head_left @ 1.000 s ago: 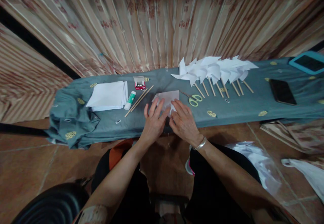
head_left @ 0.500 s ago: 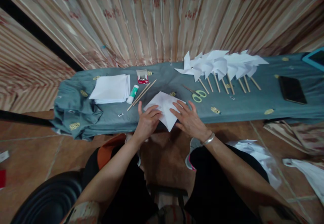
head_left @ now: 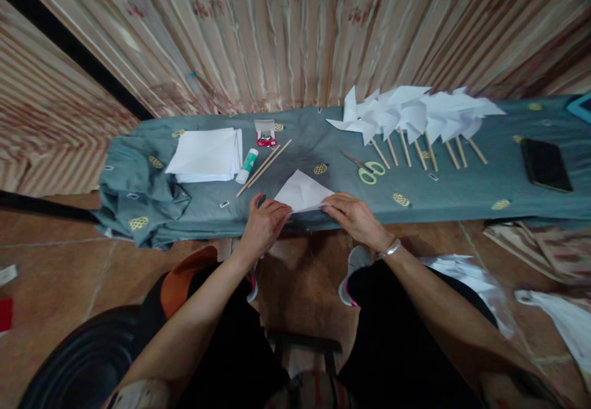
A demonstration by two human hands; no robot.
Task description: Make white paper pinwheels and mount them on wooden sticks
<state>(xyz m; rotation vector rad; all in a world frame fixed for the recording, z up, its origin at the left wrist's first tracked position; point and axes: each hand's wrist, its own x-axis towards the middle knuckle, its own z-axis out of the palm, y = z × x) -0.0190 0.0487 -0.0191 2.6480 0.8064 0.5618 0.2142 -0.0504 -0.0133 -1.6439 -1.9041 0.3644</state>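
Half a second ago the white paper sheet (head_left: 302, 191) lay open as a diamond with both hands flat on it; now it is folded into a triangle, its point toward the curtain and its long edge along the near edge of the table (head_left: 462, 196). This suggests that a diagonal fold is made and its two ends are being matched or pressed. The left hand (head_left: 265, 224) pinches the left corner of the sheet with its fingers closed on the paper, and the right hand (head_left: 353, 215) holds the right corner in the same way. Just behind the sheet, to the left, lie two wooden sticks (head_left: 264, 167), a glue stick (head_left: 247, 166), a small red box (head_left: 266, 133) and a stack of white paper (head_left: 205, 155). To the right lie green-handled scissors (head_left: 367, 169), then a row of finished paper pinwheels (head_left: 415, 116) on sticks, and farther away a dark phone (head_left: 545, 164).
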